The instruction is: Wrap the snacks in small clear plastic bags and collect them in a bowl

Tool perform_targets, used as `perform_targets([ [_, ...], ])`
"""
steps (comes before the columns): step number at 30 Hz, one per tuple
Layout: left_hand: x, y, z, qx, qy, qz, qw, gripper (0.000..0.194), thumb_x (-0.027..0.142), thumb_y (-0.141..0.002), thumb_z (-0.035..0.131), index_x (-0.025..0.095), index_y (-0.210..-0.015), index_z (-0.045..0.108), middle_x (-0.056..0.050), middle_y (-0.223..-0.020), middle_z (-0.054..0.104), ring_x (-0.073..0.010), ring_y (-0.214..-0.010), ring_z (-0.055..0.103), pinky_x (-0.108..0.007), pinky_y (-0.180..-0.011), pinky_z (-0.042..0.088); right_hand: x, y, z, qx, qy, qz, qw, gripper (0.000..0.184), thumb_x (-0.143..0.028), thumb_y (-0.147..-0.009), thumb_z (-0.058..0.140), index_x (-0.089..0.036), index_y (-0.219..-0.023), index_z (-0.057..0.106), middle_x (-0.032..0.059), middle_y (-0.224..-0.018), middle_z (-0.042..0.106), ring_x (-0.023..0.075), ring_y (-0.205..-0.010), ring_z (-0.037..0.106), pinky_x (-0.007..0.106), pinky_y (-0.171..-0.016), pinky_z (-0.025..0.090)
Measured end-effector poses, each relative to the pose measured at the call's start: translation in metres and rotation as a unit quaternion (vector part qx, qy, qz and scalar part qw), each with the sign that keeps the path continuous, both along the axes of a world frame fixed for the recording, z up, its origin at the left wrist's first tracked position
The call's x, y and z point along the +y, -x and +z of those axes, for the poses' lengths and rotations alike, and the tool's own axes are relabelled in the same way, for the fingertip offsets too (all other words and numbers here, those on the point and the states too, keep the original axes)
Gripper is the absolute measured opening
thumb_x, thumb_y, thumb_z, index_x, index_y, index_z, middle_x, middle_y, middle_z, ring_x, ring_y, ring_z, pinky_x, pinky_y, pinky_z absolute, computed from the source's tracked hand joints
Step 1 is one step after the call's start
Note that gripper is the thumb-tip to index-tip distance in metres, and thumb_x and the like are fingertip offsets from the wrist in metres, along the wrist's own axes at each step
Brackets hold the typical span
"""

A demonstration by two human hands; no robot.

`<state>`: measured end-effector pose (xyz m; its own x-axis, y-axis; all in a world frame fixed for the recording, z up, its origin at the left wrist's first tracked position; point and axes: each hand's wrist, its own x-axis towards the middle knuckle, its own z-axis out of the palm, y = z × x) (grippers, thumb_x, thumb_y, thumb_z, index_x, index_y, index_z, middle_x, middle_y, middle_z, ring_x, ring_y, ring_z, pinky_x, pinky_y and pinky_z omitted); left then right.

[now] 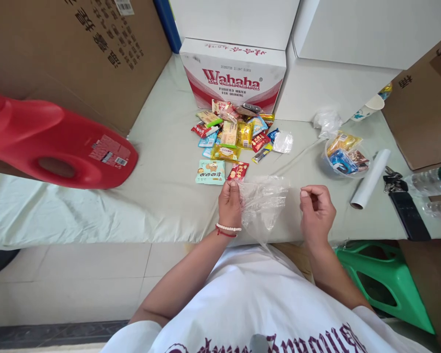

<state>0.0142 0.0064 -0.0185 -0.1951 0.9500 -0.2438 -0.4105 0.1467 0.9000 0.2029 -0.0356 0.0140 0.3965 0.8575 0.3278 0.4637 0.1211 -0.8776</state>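
Observation:
My left hand (230,201) pinches a clear plastic bag (266,203) by its left side, just past the table's front edge. The thin bag hangs creased and crumpled toward my shirt. To the right of the bag, my right hand (317,212) is closed, thumb against forefinger, with a gap between it and the bag. Whether anything thin is in that pinch cannot be made out. Directly beyond my left hand lie a pale green snack packet (210,172) and a small red packet (238,171). Behind them is a loose pile of wrapped snacks (229,133).
A Wahaha water carton (235,73) stands behind the pile. At right are a clear bowl of snacks (347,154), a white roll (371,179), keys (395,181), a black phone-like object (408,215) and plastic bottles (431,181). A red jug (59,142) is at left, a green stool (389,284) below.

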Motion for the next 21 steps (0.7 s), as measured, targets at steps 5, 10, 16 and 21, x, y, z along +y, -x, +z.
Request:
perform_targets([
  [5,-0.005,-0.002,0.012,0.037,-0.022,-0.002,0.999,0.053,0.073,-0.083,0.065,0.024,-0.073,0.047,0.006,-0.057,0.035,-0.0102,-0.050,0.032,-0.025,-0.046,0.030,-0.001,0.019,0.006,-0.010,0.044,0.060,0.997,0.028,-0.048,-0.091,0.068,-0.025,-0.104,0.074,0.0034,-0.094,0.056,0.0133,-0.067,0.047,0.028,-0.057,0.043],
  [10,-0.007,-0.002,0.015,0.050,-0.016,-0.008,0.999,0.050,0.072,-0.085,0.063,0.023,-0.078,0.055,0.006,-0.058,0.037,-0.0110,-0.051,0.032,-0.025,-0.048,0.031,0.018,0.027,-0.001,0.075,0.068,0.091,0.991,0.021,-0.045,-0.088,0.072,-0.025,-0.089,0.074,0.0021,-0.089,0.056,0.0140,-0.071,0.047,0.029,-0.064,0.042],
  [16,-0.006,0.007,0.004,0.141,-0.033,0.060,0.988,0.034,0.048,-0.081,0.078,0.023,-0.095,0.060,0.004,-0.078,0.053,-0.0111,-0.064,0.047,-0.023,-0.064,0.042,0.016,0.019,0.002,0.043,0.080,0.118,0.989,0.019,-0.041,-0.093,0.068,-0.024,-0.087,0.074,0.0001,-0.080,0.059,0.0140,-0.068,0.049,0.029,-0.064,0.040],
  [21,-0.030,0.013,0.025,0.238,-0.108,0.043,0.964,0.019,0.036,-0.080,0.080,0.022,-0.086,0.068,0.001,-0.080,0.057,-0.0134,-0.072,0.050,-0.025,-0.072,0.043,0.011,0.025,0.005,-0.081,0.041,0.066,0.994,0.017,-0.036,-0.096,0.064,-0.024,-0.089,0.074,0.0004,-0.075,0.061,0.0159,-0.065,0.051,0.031,-0.066,0.042],
])
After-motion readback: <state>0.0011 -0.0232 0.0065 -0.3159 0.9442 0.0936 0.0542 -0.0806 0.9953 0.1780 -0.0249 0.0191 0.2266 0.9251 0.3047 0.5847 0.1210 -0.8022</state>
